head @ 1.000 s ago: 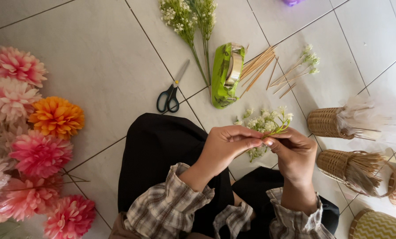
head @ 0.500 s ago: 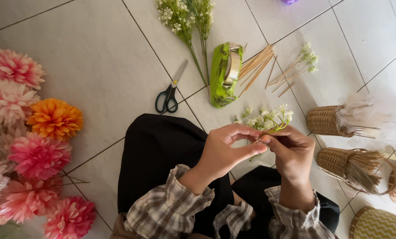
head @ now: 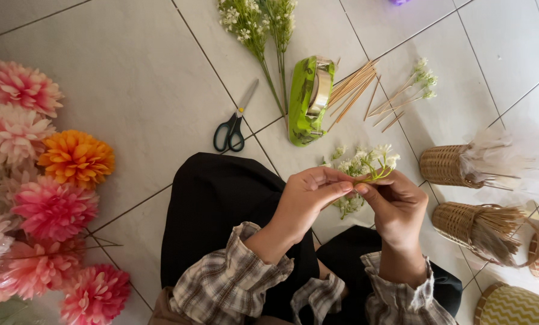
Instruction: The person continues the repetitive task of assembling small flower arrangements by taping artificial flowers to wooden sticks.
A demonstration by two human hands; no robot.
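Both hands are pinched in close over the lap here: the left hand [head: 308, 195] and right hand [head: 396, 204] meet fingertip to fingertip on a small sprig of white filler flowers [head: 369, 164], which sits just above the knuckles, blossoms pointing up toward the far side. Fingers are narrow, closed on the thin green stem, nothing wide about it. More of the same little white blooms lie on the tiled floor [head: 131, 84] right under the hands. If you're working a stem this thin, my take is to keep the grip low on the stalk and close to the spot you're handling, so the flower heads don't get crushed, and roll it between the fingertips rather than yanking. Handy stuff is all within reach: green tape dispenser [head: 308, 99] just beyond, a bunch of wooden skewers [head: 354, 84] to its right, black-handled scissors [head: 232, 123] to its left. Two longer sprays of white flowers [head: 257, 30] lie at the far edge. Big pink and orange pompom blooms [head: 46, 180] are piled on the left, woven baskets [head: 447, 165] on the right.
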